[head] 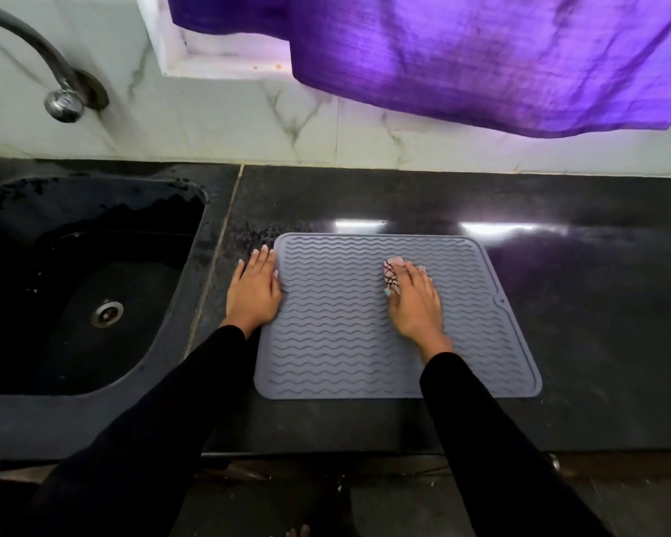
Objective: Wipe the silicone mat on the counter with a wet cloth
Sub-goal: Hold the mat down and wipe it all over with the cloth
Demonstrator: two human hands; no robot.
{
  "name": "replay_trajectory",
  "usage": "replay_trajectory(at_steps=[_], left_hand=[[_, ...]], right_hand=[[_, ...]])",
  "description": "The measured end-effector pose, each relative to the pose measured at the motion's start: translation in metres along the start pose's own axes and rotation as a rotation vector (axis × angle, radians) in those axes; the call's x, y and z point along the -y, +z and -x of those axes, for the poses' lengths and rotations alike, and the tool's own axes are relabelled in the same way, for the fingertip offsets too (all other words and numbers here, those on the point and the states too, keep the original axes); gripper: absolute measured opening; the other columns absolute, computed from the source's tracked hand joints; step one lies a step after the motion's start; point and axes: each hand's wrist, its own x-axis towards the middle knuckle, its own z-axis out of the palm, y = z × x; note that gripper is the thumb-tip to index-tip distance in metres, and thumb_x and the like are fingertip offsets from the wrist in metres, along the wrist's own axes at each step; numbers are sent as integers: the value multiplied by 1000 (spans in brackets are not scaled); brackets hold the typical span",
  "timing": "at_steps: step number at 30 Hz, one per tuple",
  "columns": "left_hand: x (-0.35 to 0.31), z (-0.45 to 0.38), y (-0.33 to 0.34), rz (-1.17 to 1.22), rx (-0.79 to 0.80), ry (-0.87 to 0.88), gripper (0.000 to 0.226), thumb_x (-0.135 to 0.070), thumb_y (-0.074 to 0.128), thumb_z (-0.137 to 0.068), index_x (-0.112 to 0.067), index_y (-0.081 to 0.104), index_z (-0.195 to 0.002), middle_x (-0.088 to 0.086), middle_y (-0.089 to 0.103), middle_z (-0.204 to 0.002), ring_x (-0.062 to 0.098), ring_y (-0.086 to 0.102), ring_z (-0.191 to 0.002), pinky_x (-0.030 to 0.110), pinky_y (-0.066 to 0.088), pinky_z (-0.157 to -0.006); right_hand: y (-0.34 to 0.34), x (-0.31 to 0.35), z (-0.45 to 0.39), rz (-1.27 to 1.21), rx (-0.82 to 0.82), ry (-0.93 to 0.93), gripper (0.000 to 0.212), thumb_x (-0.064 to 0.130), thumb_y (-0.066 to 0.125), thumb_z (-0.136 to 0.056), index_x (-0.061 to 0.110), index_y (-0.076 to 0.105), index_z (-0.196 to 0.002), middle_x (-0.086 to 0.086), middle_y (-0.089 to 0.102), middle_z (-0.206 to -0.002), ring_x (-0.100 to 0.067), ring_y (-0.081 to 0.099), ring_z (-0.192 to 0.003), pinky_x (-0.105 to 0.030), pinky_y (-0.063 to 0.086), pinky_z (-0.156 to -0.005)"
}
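Observation:
A grey silicone mat point(334, 335) with wavy ridges lies flat on the dark counter point(597, 304). My right hand point(415, 304) presses a small pale cloth point(391, 274) with a dark line pattern onto the upper middle of the mat; most of the cloth is hidden under the fingers. My left hand point(253, 292) rests flat, fingers together, on the mat's left edge and the counter beside it, holding nothing.
A black sink point(74, 288) with a metal drain sits left of the mat, under a curved metal tap point(55, 87). A purple curtain point(481, 60) hangs over the marble wall behind. The counter's front edge runs just below the mat.

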Motion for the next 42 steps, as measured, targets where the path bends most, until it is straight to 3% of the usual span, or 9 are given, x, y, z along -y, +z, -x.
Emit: replay_trajectory(at_steps=[7, 10, 12, 15, 18, 21, 25, 30, 42], left_hand=[[-1, 0, -1, 15, 13, -10, 67, -35, 11, -85, -10, 22, -146, 4, 20, -155, 17, 13, -144, 35, 3, -117], [2, -2, -4, 45, 51, -6, 69, -36, 11, -83, -10, 21, -146, 5, 17, -155, 17, 10, -145, 34, 1, -116], [4, -2, -7, 58, 103, 8, 71, -37, 10, -82, -10, 18, -147, 6, 14, -156, 18, 8, -145, 34, -1, -116], [7, 1, -8, 48, 117, 36, 71, -37, 9, -82, -10, 16, -147, 6, 14, -156, 19, 8, -145, 34, -1, -116], [5, 7, -4, 13, 48, 40, 67, -37, 8, -85, -11, 19, -146, 5, 20, -155, 19, 12, -144, 34, 2, -117], [4, 9, 0, 34, -12, 38, 65, -35, 10, -87, -10, 25, -145, 5, 25, -153, 19, 16, -144, 34, 4, -117], [6, 9, -2, 58, -20, 49, 66, -33, 11, -85, -9, 29, -143, 7, 29, -152, 21, 21, -142, 35, 7, -117], [3, 8, -2, 24, -6, 36, 65, -29, 15, -84, -10, 26, -144, 5, 26, -153, 18, 18, -143, 34, 5, -117], [4, 16, -15, 70, 118, 73, 59, -30, 15, -91, -7, 20, -145, 10, 18, -155, 24, 13, -144, 36, 1, -117]], right_hand=[[-2, -16, -25, -269, 68, -44, 47, 19, 52, -94, 21, 44, -140, -4, 43, -146, -21, 37, -136, -37, 27, -114], [-19, -7, -24, -707, 117, 87, 35, 14, 45, -97, 13, 53, -131, 0, 65, -110, 8, 63, -72, -11, 51, -65], [-38, -5, -24, -1065, 137, 250, 31, 13, 36, -101, 16, 55, -126, 14, 65, -65, 5, 46, -33, -8, 33, -32], [-54, -4, -24, -1371, 19, 440, 36, 14, 30, -102, 16, 55, -127, 13, 43, -35, 1, 29, -23, -5, 25, -31], [-42, 27, -5, -1148, -88, 259, 39, 9, 33, -99, 19, 56, -129, 9, 51, -46, 2, 33, -31, -9, 29, -35], [-15, 63, 16, -642, -54, -133, 42, 11, 41, -97, 21, 47, -137, -6, 63, -119, -11, 61, -90, -31, 54, -80], [30, 100, 46, -69, 26, -371, 45, 13, 37, -97, 16, 37, -142, -5, 38, -148, -25, 27, -140, -39, 13, -118], [40, 104, 43, 98, -8, -353, 49, 8, 37, -94, 13, 36, -142, -7, 37, -148, -26, 23, -142, -38, 7, -119], [14, 108, 18, -249, 259, -207, 37, 9, 48, -93, 18, 59, -126, -6, 57, -132, -25, 50, -124, -28, 36, -105]])
